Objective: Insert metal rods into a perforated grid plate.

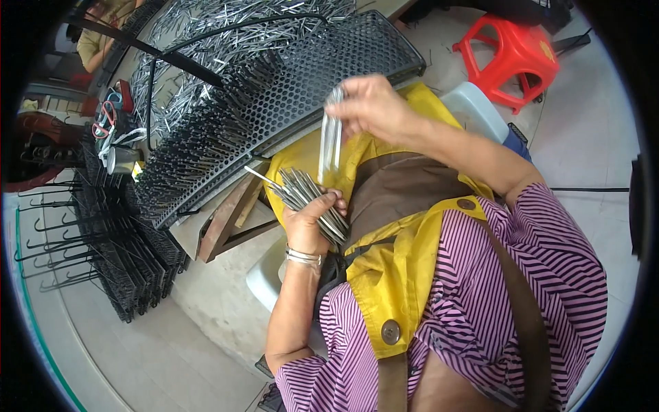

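Observation:
My left hand point(314, 214) is closed around a thick bundle of thin metal rods point(302, 189), their ends fanning up past the thumb. One rod sticks out farther than the others to the upper left. Above it, my right hand point(371, 106) pinches a few silvery metal rods point(330, 144) at their top ends. They hang down toward the bundle and look smeared by motion. Both hands are over my yellow and brown apron point(398, 182). Just beyond them slopes a black perforated rack point(329, 65), its left part filled with upright dark rods point(199, 130).
A large heap of loose metal rods point(199, 34) covers the table behind the rack. Stacked black racks with hooks point(120, 233) stand at the left. Near them are a metal cup point(123, 159) and scissors point(104, 120). A red stool point(508, 58) stands at the far right. Another person's arm point(97, 56) shows at the upper left.

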